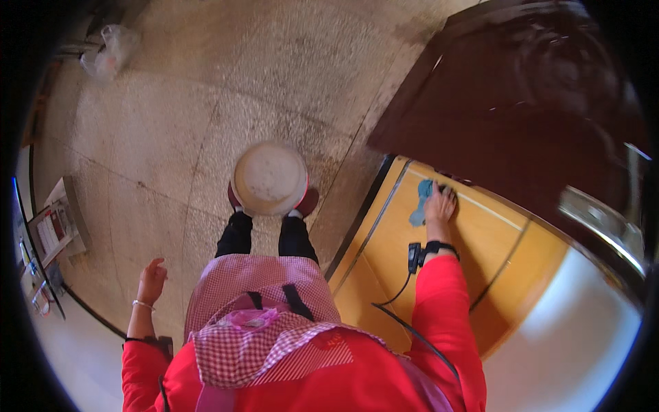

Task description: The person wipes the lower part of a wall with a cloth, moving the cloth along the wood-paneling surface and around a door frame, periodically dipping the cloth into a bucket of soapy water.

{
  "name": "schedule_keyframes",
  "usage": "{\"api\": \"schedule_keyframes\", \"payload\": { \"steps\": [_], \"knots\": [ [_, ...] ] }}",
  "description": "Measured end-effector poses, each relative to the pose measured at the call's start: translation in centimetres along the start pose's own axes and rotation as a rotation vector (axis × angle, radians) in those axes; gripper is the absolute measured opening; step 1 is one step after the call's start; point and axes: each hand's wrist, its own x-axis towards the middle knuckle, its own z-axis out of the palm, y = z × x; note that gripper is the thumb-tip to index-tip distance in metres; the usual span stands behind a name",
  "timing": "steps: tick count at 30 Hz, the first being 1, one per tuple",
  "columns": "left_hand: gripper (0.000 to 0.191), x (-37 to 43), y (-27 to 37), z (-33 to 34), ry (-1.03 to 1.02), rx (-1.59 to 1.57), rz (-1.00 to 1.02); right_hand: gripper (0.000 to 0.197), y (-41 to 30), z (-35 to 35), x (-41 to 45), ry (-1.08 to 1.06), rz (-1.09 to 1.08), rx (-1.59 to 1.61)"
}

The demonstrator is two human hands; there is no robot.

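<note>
My right hand (441, 203) presses a blue-green cloth (420, 203) against a yellow-orange panelled surface (453, 232) at the right. Part of the cloth hangs out beside the fingers. A black strap with a small device and cable is on that wrist. My left hand (153, 280) hangs in the air at the lower left, fingers loosely curled, holding nothing, with a bracelet at the wrist. A round bucket (270, 179) with cloudy liquid in it stands by my feet.
A dark brown door (494, 98) with a metal handle plate (600, 226) fills the upper right, beside the yellow panel. A clear plastic bag (109, 54) lies at the upper left. An open box (59, 226) and small items are at the left edge. The floor (154, 134) is tiled.
</note>
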Motion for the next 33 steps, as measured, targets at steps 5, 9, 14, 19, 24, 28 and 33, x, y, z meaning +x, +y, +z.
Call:
{"api": "schedule_keyframes", "payload": {
  "steps": [5, 9, 14, 19, 24, 28, 33],
  "knots": [
    [0.027, -2.6, -3.4, 2.2, -0.103, 0.107, -0.222, 0.031, -7.1, 6.8, 7.3, -0.32, -0.225, -0.424],
    [0.031, -0.5, -1.8, 3.1, -0.062, -0.029, -0.39, 0.027, -7.7, 14.6, 10.3, -0.375, -0.252, -0.361],
    [0.031, 1.4, 1.1, 2.6, -0.066, 0.088, -0.415, 0.037, -13.0, 22.5, -2.1, -0.333, -0.426, -0.536],
    [0.031, 3.0, 0.9, 0.3, -0.012, 0.102, -0.458, 0.036, -12.5, 26.3, -28.6, -0.727, -0.715, -0.244],
    [0.031, 1.1, -1.8, -2.1, 0.016, 0.136, -0.516, 0.032, -13.6, 25.4, -23.5, -0.831, -0.826, -0.265],
    [0.033, 2.7, -1.7, -0.4, -0.027, 0.133, -0.474, 0.029, -13.4, 25.8, -5.3, -0.647, -0.665, -0.443],
    [0.034, 3.1, -0.9, 0.9, -0.033, 0.168, -0.48, 0.033, -11.0, 23.6, 8.3, -0.389, -0.459, -0.353]
  ]
}}
